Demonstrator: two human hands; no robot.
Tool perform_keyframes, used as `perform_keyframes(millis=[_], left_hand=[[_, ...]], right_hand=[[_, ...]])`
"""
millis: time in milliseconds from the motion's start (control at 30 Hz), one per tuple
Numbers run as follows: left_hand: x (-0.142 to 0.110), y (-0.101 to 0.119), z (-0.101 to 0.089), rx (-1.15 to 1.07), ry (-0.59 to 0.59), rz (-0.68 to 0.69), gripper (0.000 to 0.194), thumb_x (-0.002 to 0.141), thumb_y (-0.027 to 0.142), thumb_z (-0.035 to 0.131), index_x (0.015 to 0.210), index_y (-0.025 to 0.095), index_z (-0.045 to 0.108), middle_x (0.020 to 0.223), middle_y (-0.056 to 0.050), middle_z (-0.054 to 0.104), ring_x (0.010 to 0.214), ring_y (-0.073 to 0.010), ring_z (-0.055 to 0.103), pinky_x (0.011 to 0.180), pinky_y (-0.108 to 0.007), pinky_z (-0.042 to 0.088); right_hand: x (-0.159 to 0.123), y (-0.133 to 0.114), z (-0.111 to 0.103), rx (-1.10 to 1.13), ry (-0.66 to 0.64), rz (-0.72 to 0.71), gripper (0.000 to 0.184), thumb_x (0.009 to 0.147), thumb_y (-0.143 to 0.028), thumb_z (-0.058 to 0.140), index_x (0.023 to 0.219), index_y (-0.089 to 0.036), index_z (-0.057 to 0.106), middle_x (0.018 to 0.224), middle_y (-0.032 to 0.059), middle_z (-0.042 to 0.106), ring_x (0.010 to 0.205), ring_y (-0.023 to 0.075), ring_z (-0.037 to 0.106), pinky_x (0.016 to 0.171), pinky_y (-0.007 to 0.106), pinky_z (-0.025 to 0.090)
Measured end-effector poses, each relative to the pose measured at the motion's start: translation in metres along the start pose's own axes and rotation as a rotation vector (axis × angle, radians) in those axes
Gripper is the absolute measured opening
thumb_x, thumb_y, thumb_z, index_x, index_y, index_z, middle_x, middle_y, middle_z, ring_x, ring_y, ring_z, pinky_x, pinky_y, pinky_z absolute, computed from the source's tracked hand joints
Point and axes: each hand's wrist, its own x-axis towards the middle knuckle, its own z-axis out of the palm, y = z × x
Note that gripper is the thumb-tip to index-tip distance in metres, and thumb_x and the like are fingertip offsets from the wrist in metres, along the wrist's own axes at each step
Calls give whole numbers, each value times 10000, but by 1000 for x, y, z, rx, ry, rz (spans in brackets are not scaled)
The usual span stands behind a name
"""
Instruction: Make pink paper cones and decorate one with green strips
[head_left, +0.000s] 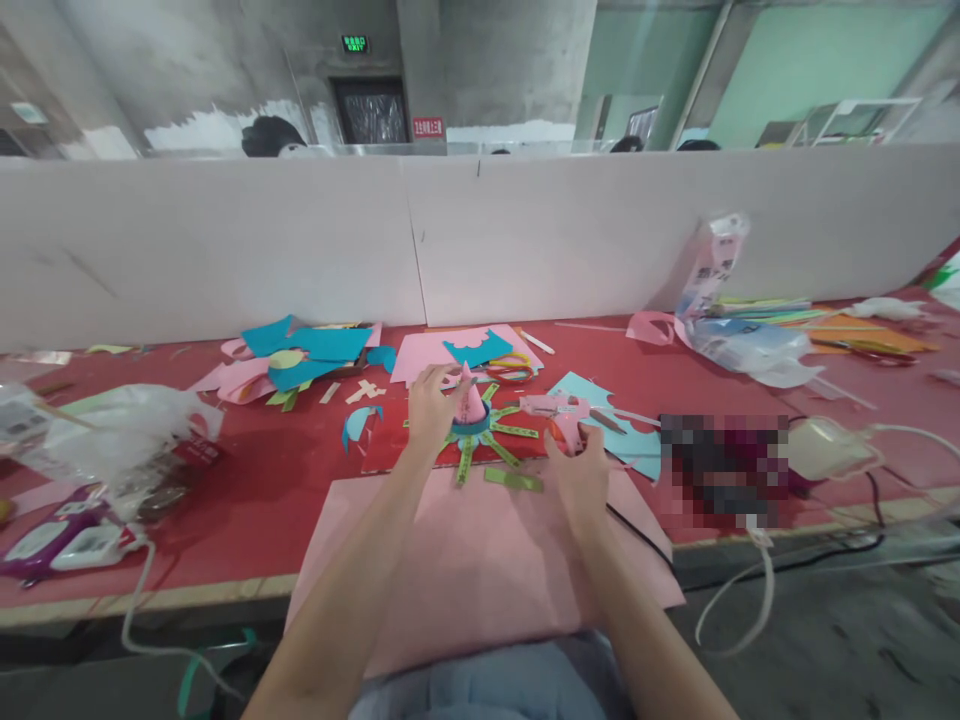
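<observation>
A pink paper cone (pixel 470 402) with a dark blue band at its base stands upright amid green paper strips (pixel 514 428) that fan outward. My left hand (pixel 433 408) is at the cone's left side, its fingers closed on the paper near the upper part. In my right hand (pixel 583 468) is a pink hot glue gun (pixel 553 405), gripped by its handle, its nozzle pointing left toward the strips. A loose green strip (pixel 513 480) lies just in front, by the edge of a large pink sheet (pixel 450 560).
Scissors with yellow and red handles (pixel 512 367) lie behind the cone. Light blue paper (pixel 634 440) is under the glue gun. Blue scraps (pixel 319 352) pile at back left. Plastic bags (pixel 124 430) sit at left. A white partition (pixel 300 250) borders the red table (pixel 247 500).
</observation>
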Motion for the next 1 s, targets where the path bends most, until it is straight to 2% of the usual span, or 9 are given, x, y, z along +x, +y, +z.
perform_keyframes(millis=[167,333,567,767,867,1000], left_hand=[[9,7,2,29,-48,-22,158,778,328,556,818,197,636,825,-23,652,739,-143,580,711,-265,437],[22,17,-12,-1,-23,-25,216,788,358,530,838,184,648,853,-31,662,761,-149,588,746,-272,445],[30,21,-24,-52,-234,-10,199,772,316,553,874,186,663,912,-31,676,857,-165,606,791,-262,449],[21,8,-17,-68,-271,-41,195,774,296,556,897,179,652,946,-36,671,877,-159,609,818,-255,447],[8,0,-15,-78,-210,-46,212,783,290,551,957,194,628,994,-33,656,888,-150,603,817,-253,453],[-15,-11,-18,-60,31,-50,193,826,286,491,951,194,606,978,-41,635,869,-139,585,819,-260,449]], right_hand=[[0,-2,-3,4,-13,-13,528,674,-542,530,1064,-190,480,852,38,582,729,184,531,654,276,388],[-1,-4,-4,23,-16,3,528,680,-547,522,1074,-200,470,889,41,581,757,189,537,655,271,386],[-2,-6,-4,46,-7,21,533,673,-549,531,1066,-194,478,913,52,592,794,194,541,684,277,388],[0,-4,-3,0,-19,18,544,670,-552,527,1080,-199,474,915,52,590,786,197,549,666,276,389],[0,-4,-2,-29,-31,-2,517,677,-554,516,1055,-203,480,870,40,586,753,193,548,640,271,386],[-1,-6,-1,-77,-26,-25,492,673,-548,527,1026,-209,483,876,44,590,760,199,547,650,278,384]])
